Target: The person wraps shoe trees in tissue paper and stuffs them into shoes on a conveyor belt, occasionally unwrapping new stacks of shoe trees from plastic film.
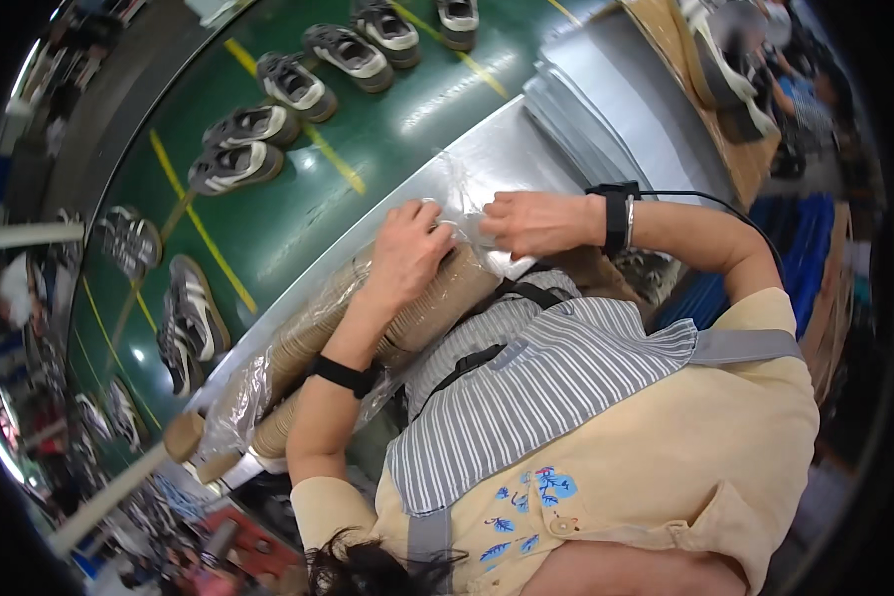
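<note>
A clear plastic bag point(238, 402) lies along the metal bench edge in front of me, packed with long stacks of nested brown pieces point(435, 310). My left hand point(407, 253) is closed at the bag's upper end, its fingers pinching the crumpled film. Just to its right my right hand point(544, 224) has its fingers curled together, gripping the loose film at the same end. A narrow gap of transparent plastic shows between both hands. What the fingertips hold is partly hidden.
Beyond the metal ledge point(512, 149) runs a green conveyor belt point(407, 109) with yellow lines, carrying several grey shoes with white stripes point(298, 84). A stack of white paper sheets point(606, 99) lies at the right, next to a cardboard box point(750, 164). Blue material point(810, 243) stands at far right.
</note>
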Available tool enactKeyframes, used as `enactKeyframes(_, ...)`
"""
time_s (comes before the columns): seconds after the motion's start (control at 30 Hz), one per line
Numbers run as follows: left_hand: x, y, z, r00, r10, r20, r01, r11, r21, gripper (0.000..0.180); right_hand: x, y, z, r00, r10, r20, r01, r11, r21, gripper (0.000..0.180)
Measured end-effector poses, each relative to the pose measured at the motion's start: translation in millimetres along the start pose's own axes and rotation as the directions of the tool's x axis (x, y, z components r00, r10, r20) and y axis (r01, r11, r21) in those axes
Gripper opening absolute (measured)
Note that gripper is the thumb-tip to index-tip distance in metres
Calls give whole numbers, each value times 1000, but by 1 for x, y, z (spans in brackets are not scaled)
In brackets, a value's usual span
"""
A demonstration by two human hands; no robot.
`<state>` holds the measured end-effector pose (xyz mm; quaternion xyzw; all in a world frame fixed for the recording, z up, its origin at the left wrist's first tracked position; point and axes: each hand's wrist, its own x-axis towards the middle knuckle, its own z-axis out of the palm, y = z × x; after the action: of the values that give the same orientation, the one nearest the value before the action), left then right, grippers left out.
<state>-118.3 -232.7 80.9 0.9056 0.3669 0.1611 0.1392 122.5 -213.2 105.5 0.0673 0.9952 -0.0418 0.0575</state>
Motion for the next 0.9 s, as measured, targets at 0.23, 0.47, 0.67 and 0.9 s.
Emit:
enactKeyframes(0.23, 28, -44, -3, 993, 109, 35, -101, 975, -197, 4, -14, -40, 11, 904, 343, -256, -161, 827, 539, 55)
enactKeyframes(0.47, 58, -95, 14, 884, -85, 459, 341, 790, -510, 22, 3, -38, 46, 950, 311, -10, -272, 845, 461, 63)
enactKeyframes(0.67, 40, -143, 75, 776, -36, 629, 217, 952, -214, 28, -6, -73, 102, 850, 527, -7, -401, 655, 640, 64)
enactKeyframes(0.9, 55, -115, 44, 939, -116, 325, 154, 983, -95, 18, -65, -119, 137, 560, 792, 242, -653, 242, 718, 14)
